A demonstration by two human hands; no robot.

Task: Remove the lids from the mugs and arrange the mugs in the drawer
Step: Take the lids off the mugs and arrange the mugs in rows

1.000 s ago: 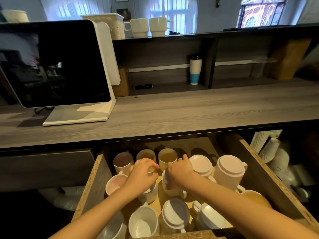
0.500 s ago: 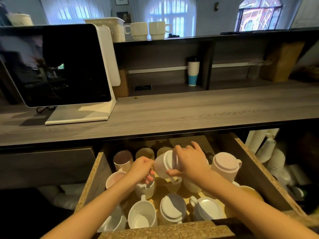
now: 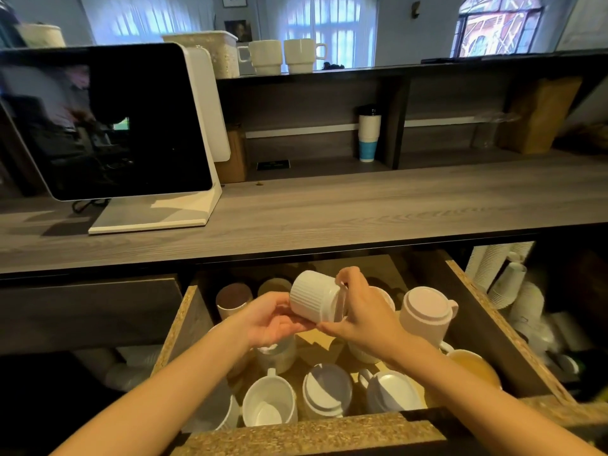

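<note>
A white ribbed mug [image 3: 314,296] lies on its side in the air above the open drawer [image 3: 513,340], its base pointing away and left. My left hand [image 3: 268,320] cups it from below. My right hand [image 3: 360,307] grips its lidded end, and the lid is mostly hidden under the fingers. Inside the drawer stand several mugs: a pink lidded mug [image 3: 426,312] at the right, a lidded mug [image 3: 325,394] and another lidded one [image 3: 391,391] at the front, and an open white mug [image 3: 269,401] at the front left.
A grey wooden counter [image 3: 329,212] runs above the drawer, with a screen on a white stand [image 3: 108,126] at its left. A paper cup stack [image 3: 368,136] stands on the back shelf. Two white mugs [image 3: 283,55] sit on top. Disposable cups [image 3: 506,278] fill the space right of the drawer.
My right hand lifted the white mug out of the drawer and tipped it sideways. My left hand came up under it and now supports its body.
</note>
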